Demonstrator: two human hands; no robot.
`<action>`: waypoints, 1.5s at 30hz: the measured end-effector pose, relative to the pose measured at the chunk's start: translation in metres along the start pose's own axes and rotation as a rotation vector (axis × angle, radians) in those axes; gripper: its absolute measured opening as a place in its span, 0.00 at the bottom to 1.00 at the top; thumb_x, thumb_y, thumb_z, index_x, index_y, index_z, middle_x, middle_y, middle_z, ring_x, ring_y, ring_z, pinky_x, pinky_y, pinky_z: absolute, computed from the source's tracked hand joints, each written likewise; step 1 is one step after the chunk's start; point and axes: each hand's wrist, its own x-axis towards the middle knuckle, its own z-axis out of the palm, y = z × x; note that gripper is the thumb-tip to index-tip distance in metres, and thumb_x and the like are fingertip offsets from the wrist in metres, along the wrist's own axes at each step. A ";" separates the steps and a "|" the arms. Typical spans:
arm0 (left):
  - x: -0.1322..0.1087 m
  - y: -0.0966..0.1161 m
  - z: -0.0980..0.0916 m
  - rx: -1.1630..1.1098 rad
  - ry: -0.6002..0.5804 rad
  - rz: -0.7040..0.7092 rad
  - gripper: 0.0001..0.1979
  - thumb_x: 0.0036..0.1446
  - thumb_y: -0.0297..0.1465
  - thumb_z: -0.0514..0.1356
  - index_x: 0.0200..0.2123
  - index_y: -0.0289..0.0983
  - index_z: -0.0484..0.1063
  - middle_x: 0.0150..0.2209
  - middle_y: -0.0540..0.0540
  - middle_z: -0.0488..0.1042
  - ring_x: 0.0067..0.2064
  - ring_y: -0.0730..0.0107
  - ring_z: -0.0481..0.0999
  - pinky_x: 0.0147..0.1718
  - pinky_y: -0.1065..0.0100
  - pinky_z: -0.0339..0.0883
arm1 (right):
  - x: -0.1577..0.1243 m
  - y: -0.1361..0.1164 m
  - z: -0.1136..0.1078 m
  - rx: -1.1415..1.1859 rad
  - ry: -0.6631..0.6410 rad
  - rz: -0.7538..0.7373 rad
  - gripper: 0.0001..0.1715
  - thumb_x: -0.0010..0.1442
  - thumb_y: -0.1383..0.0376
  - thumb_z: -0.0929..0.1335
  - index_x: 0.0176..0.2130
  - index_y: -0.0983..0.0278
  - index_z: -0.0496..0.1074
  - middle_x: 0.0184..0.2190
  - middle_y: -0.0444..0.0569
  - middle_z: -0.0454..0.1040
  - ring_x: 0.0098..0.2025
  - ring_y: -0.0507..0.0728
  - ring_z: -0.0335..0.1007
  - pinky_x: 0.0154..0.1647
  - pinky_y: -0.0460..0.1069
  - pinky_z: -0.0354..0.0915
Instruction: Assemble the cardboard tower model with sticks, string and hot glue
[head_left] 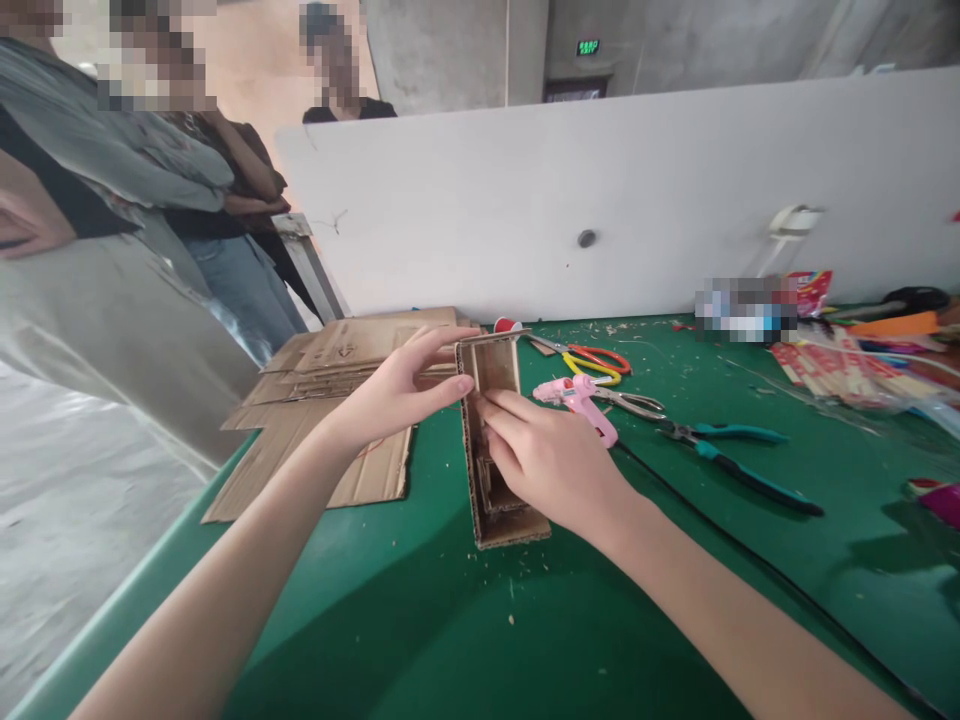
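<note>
A narrow, open-topped cardboard box (pixel 512 527) with inner cardboard pieces lies on the green table. My left hand (pixel 397 385) is at its far left corner, thumb on the left wall's rim and fingers reaching to the far end. Inside the box are the fingers of my right hand (pixel 555 455), pressed together against the inner left side; their exact grip is partly hidden. Just right of the box lies a pink glue gun (pixel 576 398), its black cable running toward the near right.
Flat cardboard sheets (pixel 375 478) are stacked at left. Scissors with red and yellow handles (pixel 596 362) and teal-handled pliers (pixel 739 470) lie on the green table (pixel 420 620). A white partition (pixel 465 215) borders the back. People (pixel 225 200) stand beyond the left edge.
</note>
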 end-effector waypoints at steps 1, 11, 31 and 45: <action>0.000 0.000 0.000 -0.009 -0.001 -0.003 0.23 0.63 0.36 0.61 0.61 0.43 0.67 0.63 0.41 0.64 0.61 0.57 0.68 0.63 0.56 0.63 | 0.000 -0.001 0.000 0.000 0.001 0.004 0.24 0.68 0.66 0.58 0.58 0.63 0.71 0.53 0.47 0.76 0.38 0.55 0.76 0.25 0.51 0.59; -0.001 -0.006 0.003 -0.125 0.050 -0.190 0.25 0.62 0.41 0.61 0.61 0.44 0.66 0.62 0.41 0.66 0.57 0.55 0.72 0.54 0.56 0.70 | -0.006 0.029 -0.021 -0.069 0.181 0.079 0.18 0.67 0.66 0.58 0.43 0.63 0.76 0.43 0.48 0.79 0.32 0.52 0.72 0.25 0.49 0.55; -0.004 -0.053 0.008 -0.638 0.247 -0.494 0.26 0.52 0.37 0.69 0.54 0.47 0.69 0.38 0.52 0.67 0.33 0.75 0.71 0.27 0.73 0.73 | -0.021 0.116 0.002 0.006 -0.389 0.602 0.17 0.61 0.62 0.62 0.45 0.65 0.74 0.39 0.57 0.78 0.40 0.64 0.75 0.35 0.55 0.64; -0.002 -0.051 0.015 -0.638 0.246 -0.522 0.21 0.48 0.38 0.72 0.44 0.38 0.73 0.38 0.48 0.74 0.35 0.73 0.75 0.28 0.74 0.73 | -0.007 0.079 -0.030 0.978 -0.134 0.493 0.13 0.59 0.55 0.68 0.34 0.63 0.71 0.21 0.43 0.69 0.25 0.52 0.64 0.26 0.49 0.62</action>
